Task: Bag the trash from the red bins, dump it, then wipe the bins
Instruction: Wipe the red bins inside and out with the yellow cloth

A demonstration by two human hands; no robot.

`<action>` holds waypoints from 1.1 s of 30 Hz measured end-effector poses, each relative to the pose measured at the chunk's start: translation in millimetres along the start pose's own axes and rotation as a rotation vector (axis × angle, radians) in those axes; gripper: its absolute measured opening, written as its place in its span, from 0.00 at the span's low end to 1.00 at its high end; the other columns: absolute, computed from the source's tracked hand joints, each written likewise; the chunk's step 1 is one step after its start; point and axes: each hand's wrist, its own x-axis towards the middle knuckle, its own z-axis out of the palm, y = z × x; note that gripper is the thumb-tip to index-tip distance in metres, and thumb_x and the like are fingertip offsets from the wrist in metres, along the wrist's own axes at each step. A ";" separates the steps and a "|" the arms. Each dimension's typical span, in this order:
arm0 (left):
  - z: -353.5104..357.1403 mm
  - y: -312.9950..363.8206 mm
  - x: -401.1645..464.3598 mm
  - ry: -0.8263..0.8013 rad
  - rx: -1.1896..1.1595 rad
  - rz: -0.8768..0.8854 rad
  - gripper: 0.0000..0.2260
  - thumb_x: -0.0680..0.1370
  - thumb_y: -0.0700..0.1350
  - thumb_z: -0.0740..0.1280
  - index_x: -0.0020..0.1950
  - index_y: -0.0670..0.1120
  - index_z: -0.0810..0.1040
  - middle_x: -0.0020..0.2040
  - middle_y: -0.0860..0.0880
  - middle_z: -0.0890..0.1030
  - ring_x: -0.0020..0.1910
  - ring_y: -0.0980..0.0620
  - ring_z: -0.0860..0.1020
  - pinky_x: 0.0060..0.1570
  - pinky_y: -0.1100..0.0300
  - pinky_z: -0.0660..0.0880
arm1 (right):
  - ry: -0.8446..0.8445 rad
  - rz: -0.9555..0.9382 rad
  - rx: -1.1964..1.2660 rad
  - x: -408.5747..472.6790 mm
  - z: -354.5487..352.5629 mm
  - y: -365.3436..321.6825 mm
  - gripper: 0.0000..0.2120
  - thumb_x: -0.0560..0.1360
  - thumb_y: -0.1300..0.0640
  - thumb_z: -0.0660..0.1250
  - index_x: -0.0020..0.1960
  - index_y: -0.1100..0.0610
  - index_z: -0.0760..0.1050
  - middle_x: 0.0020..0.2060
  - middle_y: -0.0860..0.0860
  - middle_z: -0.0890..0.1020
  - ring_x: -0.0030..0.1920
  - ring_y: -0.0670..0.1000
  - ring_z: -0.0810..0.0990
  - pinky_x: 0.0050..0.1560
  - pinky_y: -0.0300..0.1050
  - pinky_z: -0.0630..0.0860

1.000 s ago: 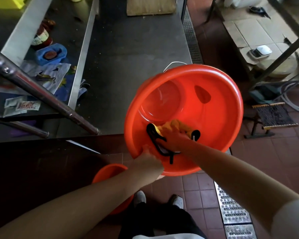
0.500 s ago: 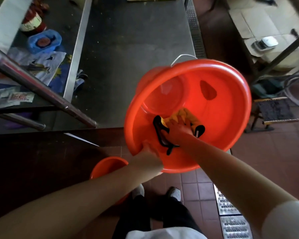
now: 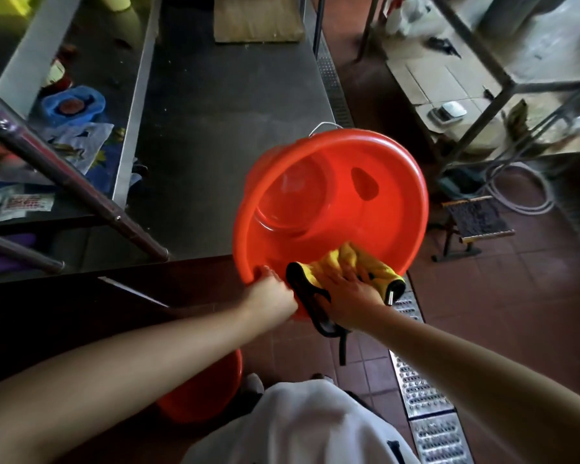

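A red bin (image 3: 392, 209) is tilted with its open mouth toward me, held in the air beside the steel table. My left hand (image 3: 271, 293) grips its near rim, thumb inside. My right hand (image 3: 350, 293) presses a yellow cloth with black edging (image 3: 340, 259) against the near inner wall at the rim, fingers spread flat on it. A black strip of the cloth hangs down below the rim. The bin's inside looks empty. A second red bin (image 3: 201, 393) stands on the floor under my left forearm, partly hidden.
A steel table (image 3: 221, 105) lies ahead with a cardboard piece (image 3: 257, 20) at its far end. A shelf at left holds a blue container (image 3: 72, 103) and papers. A metal floor drain grate (image 3: 422, 390) runs at right. A small stool (image 3: 476, 222) and hoses stand at right.
My right hand has drawn the cloth from deeper inside the bin back to the near rim. The bin has tilted and shifted slightly with my left hand still on the rim.
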 end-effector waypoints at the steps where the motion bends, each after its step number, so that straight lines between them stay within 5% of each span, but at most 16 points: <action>1: -1.5 0.8 -0.3 0.005 0.007 0.010 0.14 0.80 0.40 0.60 0.61 0.35 0.78 0.57 0.31 0.79 0.58 0.29 0.76 0.60 0.29 0.67 | -0.016 -0.001 0.004 0.5 -0.7 -0.1 0.31 0.82 0.38 0.48 0.82 0.45 0.46 0.82 0.48 0.48 0.81 0.59 0.40 0.76 0.63 0.38; 6: 3.8 -0.4 0.7 0.025 -0.011 0.008 0.16 0.80 0.47 0.62 0.59 0.36 0.80 0.53 0.35 0.82 0.55 0.32 0.78 0.59 0.30 0.68 | -0.069 -0.001 -0.010 12.0 -2.1 -2.6 0.32 0.82 0.40 0.48 0.82 0.46 0.43 0.82 0.46 0.46 0.80 0.59 0.39 0.75 0.66 0.38; 12: 15.9 2.1 10.7 -0.050 -0.082 0.028 0.26 0.82 0.54 0.59 0.66 0.32 0.73 0.61 0.24 0.73 0.61 0.21 0.70 0.63 0.25 0.61 | -0.121 0.008 -0.006 47.0 -0.5 -3.8 0.31 0.83 0.41 0.47 0.82 0.48 0.42 0.82 0.47 0.46 0.80 0.61 0.39 0.76 0.66 0.39; 16: 16.4 -0.6 11.2 -0.037 -0.063 0.098 0.22 0.83 0.49 0.57 0.64 0.31 0.75 0.59 0.22 0.73 0.58 0.19 0.71 0.58 0.22 0.62 | -0.122 0.031 0.028 79.8 -0.2 -3.1 0.31 0.83 0.41 0.48 0.82 0.48 0.43 0.82 0.47 0.48 0.80 0.61 0.41 0.77 0.66 0.39; 21: 13.6 -5.0 8.1 -0.090 -0.013 0.165 0.13 0.78 0.40 0.59 0.55 0.37 0.80 0.50 0.33 0.81 0.52 0.31 0.79 0.58 0.23 0.64 | -0.150 0.055 0.067 124.8 -3.2 -1.6 0.30 0.83 0.42 0.49 0.82 0.48 0.45 0.82 0.48 0.49 0.80 0.63 0.40 0.77 0.66 0.37; 25: 12.3 -7.4 5.1 -0.094 0.079 0.107 0.13 0.74 0.48 0.62 0.49 0.44 0.84 0.42 0.40 0.84 0.44 0.40 0.82 0.53 0.33 0.75 | -0.112 0.062 0.066 149.9 -2.6 -2.0 0.28 0.83 0.44 0.50 0.82 0.47 0.50 0.81 0.47 0.52 0.80 0.61 0.39 0.77 0.65 0.37; 30: 12.8 -8.5 9.9 -0.084 -0.007 0.117 0.14 0.75 0.38 0.60 0.56 0.39 0.80 0.51 0.33 0.81 0.53 0.34 0.79 0.59 0.27 0.67 | -0.108 0.034 0.051 145.1 -7.5 -1.9 0.29 0.82 0.42 0.51 0.81 0.48 0.54 0.81 0.49 0.56 0.81 0.61 0.44 0.77 0.65 0.40; 33: 5.5 -12.0 10.5 -0.082 -0.035 0.118 0.12 0.77 0.41 0.61 0.54 0.41 0.81 0.50 0.36 0.83 0.52 0.35 0.80 0.60 0.27 0.65 | -0.120 0.005 0.083 114.7 -12.7 -3.4 0.30 0.82 0.40 0.51 0.81 0.48 0.52 0.81 0.48 0.55 0.81 0.61 0.44 0.77 0.65 0.40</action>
